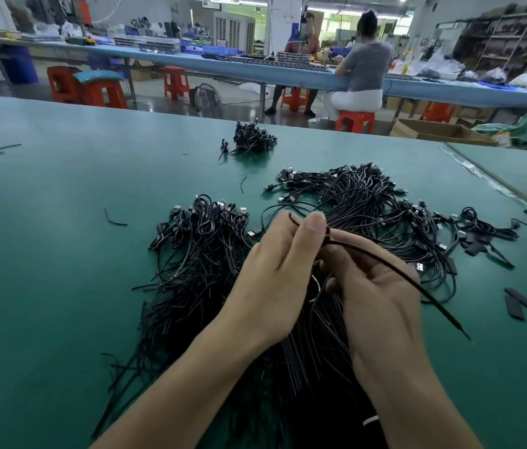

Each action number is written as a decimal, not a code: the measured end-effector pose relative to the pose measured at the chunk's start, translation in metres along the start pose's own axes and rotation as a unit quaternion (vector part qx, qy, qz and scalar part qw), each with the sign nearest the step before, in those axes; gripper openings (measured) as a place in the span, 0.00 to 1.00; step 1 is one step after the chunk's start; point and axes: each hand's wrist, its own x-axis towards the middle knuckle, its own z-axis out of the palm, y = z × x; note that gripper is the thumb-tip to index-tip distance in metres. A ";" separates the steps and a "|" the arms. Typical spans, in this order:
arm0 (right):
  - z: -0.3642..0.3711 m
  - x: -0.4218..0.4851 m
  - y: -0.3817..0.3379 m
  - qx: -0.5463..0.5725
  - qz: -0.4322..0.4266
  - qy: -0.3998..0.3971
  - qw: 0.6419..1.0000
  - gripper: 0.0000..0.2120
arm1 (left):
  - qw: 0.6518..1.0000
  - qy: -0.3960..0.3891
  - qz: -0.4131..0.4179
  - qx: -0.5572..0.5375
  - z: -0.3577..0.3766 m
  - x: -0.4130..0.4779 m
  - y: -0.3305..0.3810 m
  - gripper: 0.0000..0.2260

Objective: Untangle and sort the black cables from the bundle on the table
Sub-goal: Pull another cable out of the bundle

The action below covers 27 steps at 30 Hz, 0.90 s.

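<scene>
One black cable is held up just above the bundle, caught between both hands. Its short, kinked end sticks out past the left hand's fingertips. The thumb is pressed against the curled forefinger, pinching the cable there. From that pinch the cable runs over the right hand's forefinger and sweeps out to the right of the bundle in a shallow arc, its thin tip hanging free above the table. The right fingers are curled in around the cable, though the exact point of contact is hidden behind the left thumb, so the hold there looks like a pinch.

The cable is slim, round and matte, stiff enough to keep its curve. The bundle beneath is a dense fan of similar black leads, looped at its far end and splaying into loose straight strands at its near end. The table is covered in smooth green matting with a dull sheen.

Both forearms come up over the bundle's near end, wrists raised, the backs of the hands toward the camera and the fingertips meeting above the bundle's far right part.

Just beyond and to the right of the bundle sprawls a looser pile of cables with metal plugs. A small heap lies well beyond it.
</scene>
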 end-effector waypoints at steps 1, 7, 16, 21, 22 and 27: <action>-0.001 0.001 -0.001 -0.010 -0.015 0.001 1.000 0.08 | 1.000 0.011 -0.005 -0.003 0.000 0.001 0.000 0.16; 0.000 -0.004 -0.006 -0.194 -0.155 -0.007 0.969 0.06 | 0.996 0.055 0.036 0.063 -0.004 0.004 -0.002 0.16; -0.002 -0.008 -0.007 -0.410 -0.290 -0.011 0.864 0.06 | 0.988 -0.006 -0.104 0.112 -0.013 0.007 -0.012 0.24; -0.014 -0.002 -0.018 -0.409 -0.278 -0.078 0.866 0.06 | 0.965 -0.118 -0.234 0.007 -0.016 0.005 -0.004 0.31; -0.017 0.000 -0.020 -0.410 -0.278 -0.090 0.864 0.06 | 0.954 -0.146 -0.263 -0.006 -0.015 0.004 -0.003 0.34; -0.030 0.004 -0.027 -0.397 -0.228 -0.131 0.880 0.08 | 0.915 -0.281 -0.286 -0.038 -0.018 0.002 0.001 0.27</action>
